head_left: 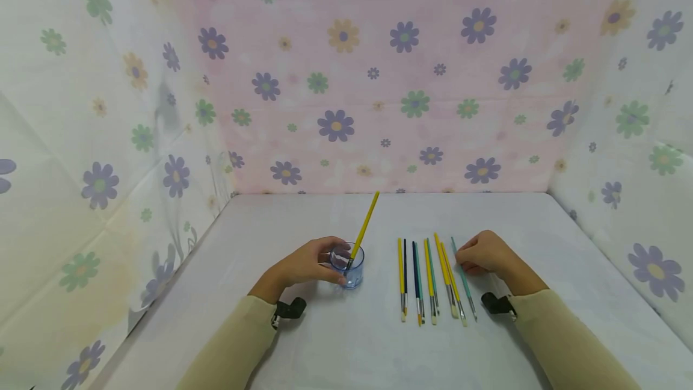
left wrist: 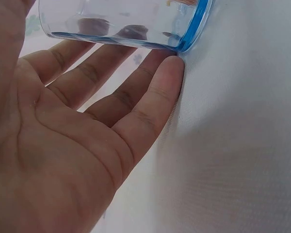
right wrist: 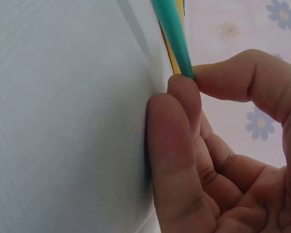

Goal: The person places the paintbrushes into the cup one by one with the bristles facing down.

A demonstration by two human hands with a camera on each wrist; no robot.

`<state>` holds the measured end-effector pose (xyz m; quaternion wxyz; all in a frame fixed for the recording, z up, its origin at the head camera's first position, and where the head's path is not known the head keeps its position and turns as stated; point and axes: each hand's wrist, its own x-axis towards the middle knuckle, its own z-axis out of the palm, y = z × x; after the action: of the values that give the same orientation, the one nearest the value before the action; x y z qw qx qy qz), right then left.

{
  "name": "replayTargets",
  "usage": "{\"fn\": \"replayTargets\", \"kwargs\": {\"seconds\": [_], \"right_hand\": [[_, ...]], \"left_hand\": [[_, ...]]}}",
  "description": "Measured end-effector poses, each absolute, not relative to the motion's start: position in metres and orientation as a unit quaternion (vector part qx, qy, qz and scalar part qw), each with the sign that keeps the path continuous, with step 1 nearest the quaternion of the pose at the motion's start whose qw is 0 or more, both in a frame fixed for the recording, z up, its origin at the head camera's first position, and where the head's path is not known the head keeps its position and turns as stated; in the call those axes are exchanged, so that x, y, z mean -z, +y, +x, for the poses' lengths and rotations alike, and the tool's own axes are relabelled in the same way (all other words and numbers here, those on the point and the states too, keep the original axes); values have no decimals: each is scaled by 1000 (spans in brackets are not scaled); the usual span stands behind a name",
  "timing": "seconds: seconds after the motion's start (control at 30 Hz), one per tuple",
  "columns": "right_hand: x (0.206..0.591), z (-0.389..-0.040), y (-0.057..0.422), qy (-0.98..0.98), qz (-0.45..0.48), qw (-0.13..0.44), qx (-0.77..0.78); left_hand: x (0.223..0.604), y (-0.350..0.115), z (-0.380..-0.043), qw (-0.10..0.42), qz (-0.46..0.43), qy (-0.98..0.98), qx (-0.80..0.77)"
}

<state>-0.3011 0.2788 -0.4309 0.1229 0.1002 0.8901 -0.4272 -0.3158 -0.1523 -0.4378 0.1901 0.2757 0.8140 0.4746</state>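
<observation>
A clear blue-tinted glass [head_left: 354, 279] stands on the table left of centre, one yellow-handled paintbrush [head_left: 367, 219] leaning in it. My left hand [head_left: 307, 265] holds the glass from its left side, fingers behind and thumb in front. Up close in the left wrist view, the fingertips lie against the wall of the glass [left wrist: 116, 24]. To the right, my right hand [head_left: 486, 255] pinches a teal paintbrush [head_left: 467, 287] by its handle, between thumb and fingertips. That brush is the rightmost of a row, its bristles toward me. In the right wrist view the teal handle [right wrist: 173, 34] meets the fingertips.
Several yellow, teal and dark-handled paintbrushes lie side by side between the hands, among them a yellow paintbrush [head_left: 401, 269] at the left end. The white table [head_left: 346, 342] is enclosed by flower-printed cloth [head_left: 373, 101] at the back and both sides.
</observation>
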Motion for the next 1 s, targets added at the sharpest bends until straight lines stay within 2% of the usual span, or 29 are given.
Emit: {"fn": "replayTargets", "kwargs": {"seconds": [0.6, 1.0], "right_hand": [[421, -306, 276, 873, 94, 102, 467], [400, -305, 258, 865, 73, 76, 491]], "left_hand": [[437, -150, -314, 186, 264, 825, -464], [439, -150, -315, 186, 273, 824, -460]]}}
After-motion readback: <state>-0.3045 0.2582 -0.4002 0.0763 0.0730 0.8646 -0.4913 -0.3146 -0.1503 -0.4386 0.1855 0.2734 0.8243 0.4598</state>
